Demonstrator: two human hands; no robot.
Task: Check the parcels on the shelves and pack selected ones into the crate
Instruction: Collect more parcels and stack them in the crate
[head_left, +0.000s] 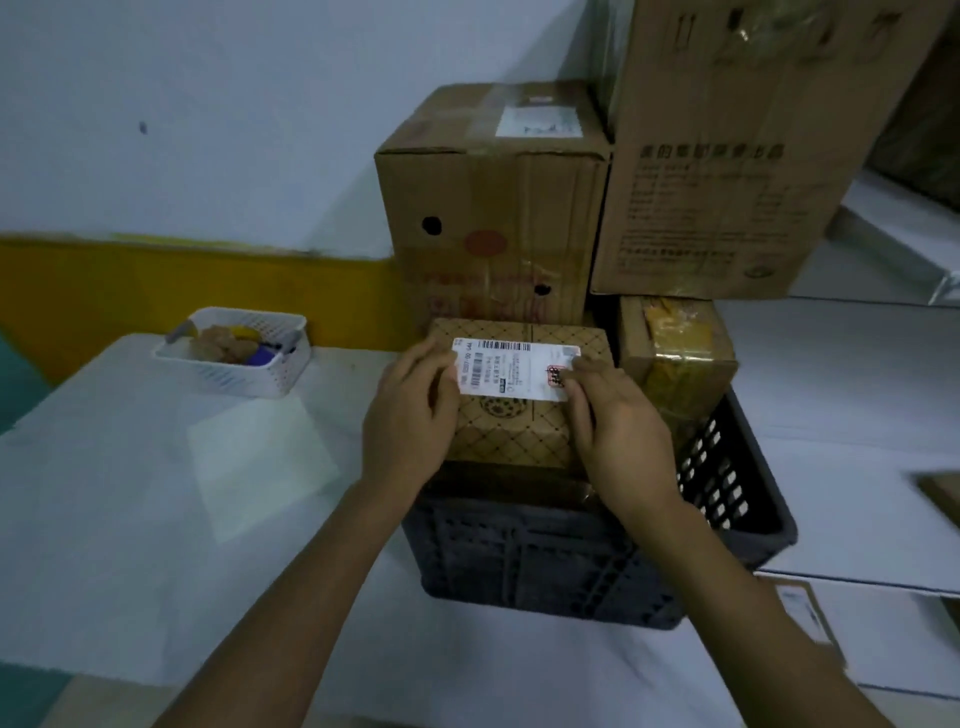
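Brown cardboard parcel with a printed lattice pattern (509, 436) is between your two hands, over the open top of the dark grey plastic crate with perforated walls (519, 561). I cannot tell whether it already rests on something inside the crate.

Your left hand (410, 415) grasps the left side of the parcel with curled fingers, and its thumb lies at the left edge of the white shipping label with barcodes (511, 369) on the top face. Your right hand (618, 421) grasps the right side, with its fingertips on the right end of the label.

Just beside the parcel, on the right, a small cardboard box wrapped in shiny tape (675, 358) stands in the crate. Behind the crate is a large brown cardboard box with a red dot (493, 208), and beside it a taller printed carton (727, 156). On the white table (156, 493), at the left, stands a white plastic basket with small items (234, 358).
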